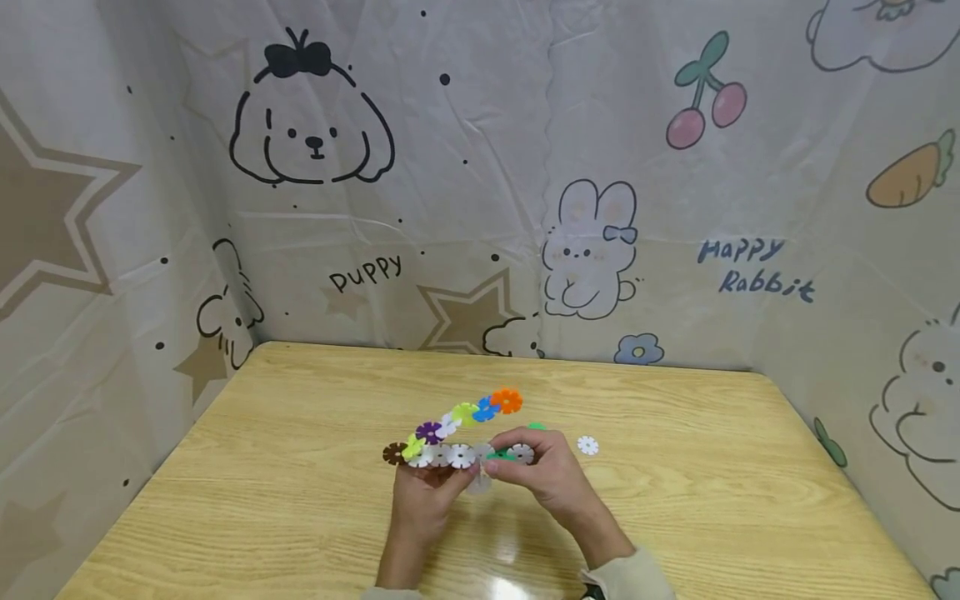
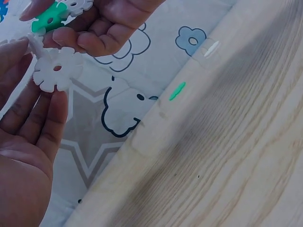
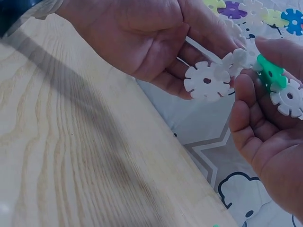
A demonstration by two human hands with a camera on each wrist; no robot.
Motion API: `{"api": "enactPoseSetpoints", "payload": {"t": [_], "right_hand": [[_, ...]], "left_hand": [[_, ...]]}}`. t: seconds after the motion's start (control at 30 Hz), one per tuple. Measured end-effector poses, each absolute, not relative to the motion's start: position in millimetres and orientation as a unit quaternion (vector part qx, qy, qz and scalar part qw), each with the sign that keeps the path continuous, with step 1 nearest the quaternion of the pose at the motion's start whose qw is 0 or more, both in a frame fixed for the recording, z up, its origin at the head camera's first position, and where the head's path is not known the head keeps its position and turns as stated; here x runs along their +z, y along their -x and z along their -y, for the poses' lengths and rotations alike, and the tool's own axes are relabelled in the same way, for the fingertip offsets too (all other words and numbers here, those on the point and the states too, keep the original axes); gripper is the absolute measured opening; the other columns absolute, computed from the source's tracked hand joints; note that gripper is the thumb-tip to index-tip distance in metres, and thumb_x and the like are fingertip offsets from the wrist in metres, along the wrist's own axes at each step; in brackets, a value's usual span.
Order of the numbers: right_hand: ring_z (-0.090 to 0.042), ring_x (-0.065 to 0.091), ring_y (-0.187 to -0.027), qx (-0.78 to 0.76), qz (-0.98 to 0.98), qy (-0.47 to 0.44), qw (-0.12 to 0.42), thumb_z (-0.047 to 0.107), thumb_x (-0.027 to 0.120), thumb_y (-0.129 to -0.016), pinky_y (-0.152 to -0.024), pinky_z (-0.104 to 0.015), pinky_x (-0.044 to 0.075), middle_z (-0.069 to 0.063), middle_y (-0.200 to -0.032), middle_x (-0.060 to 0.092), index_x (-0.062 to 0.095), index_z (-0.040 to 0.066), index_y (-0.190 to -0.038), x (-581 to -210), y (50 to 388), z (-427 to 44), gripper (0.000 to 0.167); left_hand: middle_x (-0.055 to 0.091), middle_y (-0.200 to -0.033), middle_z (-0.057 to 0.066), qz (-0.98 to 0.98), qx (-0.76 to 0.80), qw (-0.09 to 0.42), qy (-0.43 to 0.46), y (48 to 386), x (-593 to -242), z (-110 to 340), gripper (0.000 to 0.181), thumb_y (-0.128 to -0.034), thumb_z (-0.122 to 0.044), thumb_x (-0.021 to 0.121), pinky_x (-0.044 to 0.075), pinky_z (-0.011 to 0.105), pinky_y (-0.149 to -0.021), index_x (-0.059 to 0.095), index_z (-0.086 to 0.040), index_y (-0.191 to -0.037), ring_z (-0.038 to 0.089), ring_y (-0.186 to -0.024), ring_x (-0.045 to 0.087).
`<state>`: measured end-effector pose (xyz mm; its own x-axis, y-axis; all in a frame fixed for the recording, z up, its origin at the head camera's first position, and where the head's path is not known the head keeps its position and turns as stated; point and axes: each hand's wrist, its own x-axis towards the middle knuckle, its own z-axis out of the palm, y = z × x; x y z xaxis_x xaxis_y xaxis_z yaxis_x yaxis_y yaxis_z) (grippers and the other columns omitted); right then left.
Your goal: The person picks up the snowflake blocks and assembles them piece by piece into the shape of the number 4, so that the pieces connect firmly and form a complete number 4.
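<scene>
My left hand (image 1: 423,504) grips a row of linked white notched plastic discs (image 1: 461,456) from below. A brown disc (image 1: 394,453) ends that row on the left. From there a coloured chain slants up and back, with a purple disc (image 1: 430,432), a blue disc (image 1: 486,408) and an orange disc (image 1: 507,401) at its tip. A white disc (image 2: 57,68) hangs below the row by the left fingers. My right hand (image 1: 555,475) pinches a green disc (image 3: 271,74) at the row's right end. Another white disc (image 3: 289,98) joins the green one, partly over the right palm.
A loose white disc (image 1: 588,445) lies on the wooden table (image 1: 712,467) right of the right hand. Behind that hand a loose green disc (image 1: 537,426) is partly hidden. Printed cloth (image 1: 465,167) hangs along the table's back and sides.
</scene>
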<state>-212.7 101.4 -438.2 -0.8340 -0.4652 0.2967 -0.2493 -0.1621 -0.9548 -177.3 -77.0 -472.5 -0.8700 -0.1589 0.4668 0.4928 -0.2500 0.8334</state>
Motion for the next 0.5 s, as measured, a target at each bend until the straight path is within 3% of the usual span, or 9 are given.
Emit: {"api": "enactPoseSetpoints", "payload": {"t": [0.3, 0.5], "right_hand": [[-0.016, 0.067, -0.079, -0.702, -0.65, 0.277, 0.091, 0.0, 0.075, -0.086, -0.071, -0.029, 0.056, -0.019, -0.103, 0.069, 0.068, -0.012, -0.104, -436.5, 213.1, -99.2, 0.024], [-0.011, 0.061, -0.075, -0.687, -0.667, 0.272, 0.099, 0.003, 0.076, -0.086, -0.067, -0.025, 0.053, -0.015, -0.103, 0.068, 0.068, -0.009, -0.107, -434.8, 213.3, -101.5, 0.025]], "left_hand": [[0.071, -0.09, 0.004, 0.582, -0.776, 0.22, 0.103, 174.2, -471.2, 77.4, 0.036, -0.073, 0.02, 0.074, 0.057, 0.029, -0.076, 0.058, 0.017, -0.105, 0.015, -0.082, 0.069], [0.071, -0.091, 0.004, 0.591, -0.771, 0.22, 0.088, 172.9, -471.3, 79.3, 0.041, -0.0724, 0.021, 0.074, 0.057, 0.029, -0.076, 0.057, 0.017, -0.109, 0.015, -0.083, 0.069]]}}
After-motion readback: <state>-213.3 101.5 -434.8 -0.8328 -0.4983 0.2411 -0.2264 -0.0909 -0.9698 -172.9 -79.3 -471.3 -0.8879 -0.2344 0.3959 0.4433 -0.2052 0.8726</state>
